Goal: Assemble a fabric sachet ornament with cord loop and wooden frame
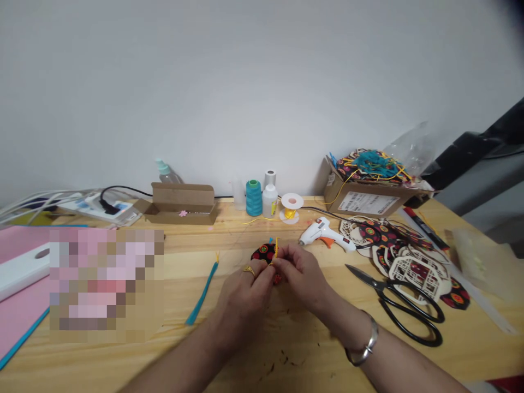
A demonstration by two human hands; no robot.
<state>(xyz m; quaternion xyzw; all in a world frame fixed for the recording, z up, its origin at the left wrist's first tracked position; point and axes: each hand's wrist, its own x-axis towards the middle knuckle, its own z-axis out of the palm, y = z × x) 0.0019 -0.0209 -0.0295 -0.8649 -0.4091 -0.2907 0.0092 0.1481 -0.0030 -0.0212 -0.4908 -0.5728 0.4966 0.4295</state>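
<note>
My left hand [243, 297] and my right hand [301, 275] meet at the middle of the wooden table [262, 355]. Both pinch a small black-and-red patterned piece [265, 252] with a yellow cord [276, 247] rising from it. The left hand wears a ring; the right wrist carries a silver bracelet [364, 349]. A teal tassel [202, 295] with a yellow loop lies on the table just left of the left hand.
A white glue gun [325, 233] and black scissors [403, 305] lie to the right, next to a pile of patterned cut-out pieces [405, 256]. Thread spools [254, 197], bottles and two cardboard boxes [180, 203] line the back edge. Pink sheets [20, 300] lie at the left.
</note>
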